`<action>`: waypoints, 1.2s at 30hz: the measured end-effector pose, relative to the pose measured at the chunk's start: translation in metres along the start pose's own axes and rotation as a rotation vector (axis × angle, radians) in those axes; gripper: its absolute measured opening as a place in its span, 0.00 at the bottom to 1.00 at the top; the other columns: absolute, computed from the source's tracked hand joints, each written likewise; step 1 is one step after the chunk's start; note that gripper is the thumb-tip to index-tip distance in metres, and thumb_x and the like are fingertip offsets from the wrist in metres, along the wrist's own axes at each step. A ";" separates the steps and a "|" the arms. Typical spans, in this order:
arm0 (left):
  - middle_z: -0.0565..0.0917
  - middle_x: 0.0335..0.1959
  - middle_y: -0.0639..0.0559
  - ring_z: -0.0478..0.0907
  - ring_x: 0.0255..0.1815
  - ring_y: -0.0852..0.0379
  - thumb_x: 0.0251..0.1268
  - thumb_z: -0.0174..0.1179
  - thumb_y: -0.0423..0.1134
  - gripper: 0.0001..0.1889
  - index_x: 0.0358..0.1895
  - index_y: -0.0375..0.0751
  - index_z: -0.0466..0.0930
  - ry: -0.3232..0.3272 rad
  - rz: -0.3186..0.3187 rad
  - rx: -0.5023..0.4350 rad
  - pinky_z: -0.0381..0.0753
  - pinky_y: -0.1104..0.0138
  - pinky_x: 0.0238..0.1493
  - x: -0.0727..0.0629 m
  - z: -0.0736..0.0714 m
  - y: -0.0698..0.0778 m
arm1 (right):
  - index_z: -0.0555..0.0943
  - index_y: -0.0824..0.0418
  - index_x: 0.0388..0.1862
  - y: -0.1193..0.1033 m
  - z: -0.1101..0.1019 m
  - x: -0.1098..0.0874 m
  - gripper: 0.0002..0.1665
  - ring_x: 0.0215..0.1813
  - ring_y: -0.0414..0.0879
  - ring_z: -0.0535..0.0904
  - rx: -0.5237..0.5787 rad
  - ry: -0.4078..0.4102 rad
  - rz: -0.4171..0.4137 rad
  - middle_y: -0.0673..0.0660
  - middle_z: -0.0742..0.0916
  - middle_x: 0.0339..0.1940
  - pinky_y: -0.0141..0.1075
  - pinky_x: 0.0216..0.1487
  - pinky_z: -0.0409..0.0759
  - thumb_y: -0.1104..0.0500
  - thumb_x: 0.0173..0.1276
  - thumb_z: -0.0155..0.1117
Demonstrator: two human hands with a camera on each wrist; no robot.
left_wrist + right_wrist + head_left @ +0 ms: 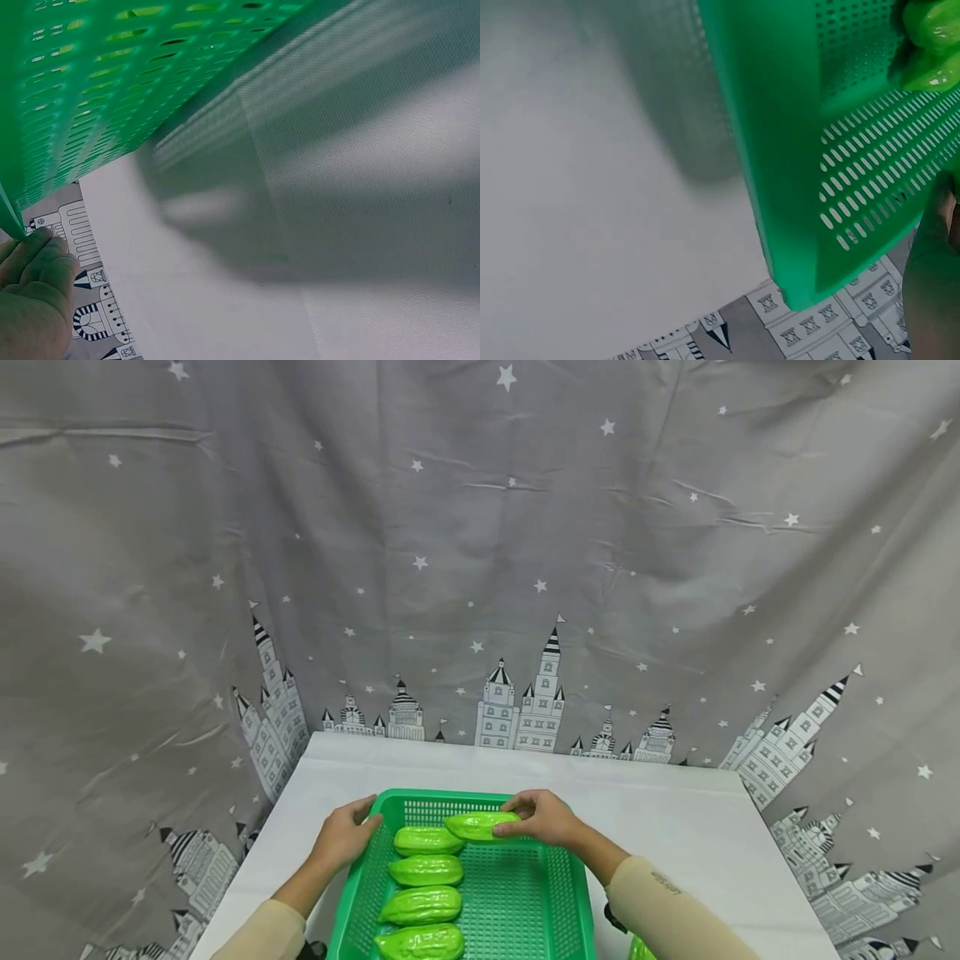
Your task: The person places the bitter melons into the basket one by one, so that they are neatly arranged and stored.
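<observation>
My right hand (pixel 546 818) holds a glossy bright-green bitter melon (pixel 472 825) by its right end, thumb on the near side and fingers over the far side. The melon hangs over the far part of a green plastic basket (pixel 510 902), its pointed end toward the left. Several like bitter melons (pixel 424 871) lie crosswise in a column along the basket's left side. At the far left corner my left hand (pixel 343 839) grips the basket's rim; its fingers also show beside the rim in the left wrist view. In the right wrist view, melons (pixel 934 71) appear past the basket's side wall (pixel 780 150).
A white table (pixel 660 827) carries the basket. Another green piece (pixel 640 948) shows partly under my right sleeve, right of the basket. Behind the table hangs a grey curtain (pixel 450 610) printed with castles and stars.
</observation>
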State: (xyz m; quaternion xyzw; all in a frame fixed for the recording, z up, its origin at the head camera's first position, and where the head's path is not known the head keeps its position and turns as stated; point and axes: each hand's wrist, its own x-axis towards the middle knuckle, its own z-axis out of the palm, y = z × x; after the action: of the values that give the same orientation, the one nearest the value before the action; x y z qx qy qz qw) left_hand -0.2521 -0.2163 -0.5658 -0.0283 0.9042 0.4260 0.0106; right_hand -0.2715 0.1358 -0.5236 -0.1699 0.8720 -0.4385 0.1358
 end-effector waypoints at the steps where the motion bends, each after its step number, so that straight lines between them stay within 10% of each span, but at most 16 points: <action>1: 0.73 0.66 0.28 0.69 0.67 0.28 0.76 0.56 0.40 0.28 0.71 0.25 0.67 0.002 0.000 -0.003 0.69 0.38 0.65 0.000 0.000 0.000 | 0.87 0.58 0.49 0.001 0.001 0.000 0.25 0.45 0.43 0.83 -0.013 0.002 0.007 0.48 0.88 0.42 0.46 0.48 0.84 0.46 0.58 0.80; 36: 0.74 0.65 0.28 0.70 0.66 0.29 0.76 0.57 0.39 0.28 0.71 0.26 0.67 0.014 0.018 -0.021 0.70 0.39 0.64 -0.002 0.000 -0.003 | 0.83 0.67 0.36 0.025 0.039 -0.001 0.23 0.37 0.49 0.80 -0.340 0.144 0.061 0.55 0.85 0.33 0.45 0.41 0.84 0.58 0.47 0.86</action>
State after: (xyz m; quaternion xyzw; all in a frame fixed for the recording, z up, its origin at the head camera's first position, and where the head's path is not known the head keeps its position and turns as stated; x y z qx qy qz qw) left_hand -0.2502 -0.2180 -0.5676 -0.0230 0.8999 0.4355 0.0001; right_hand -0.2600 0.1226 -0.5662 -0.1318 0.9458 -0.2915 0.0556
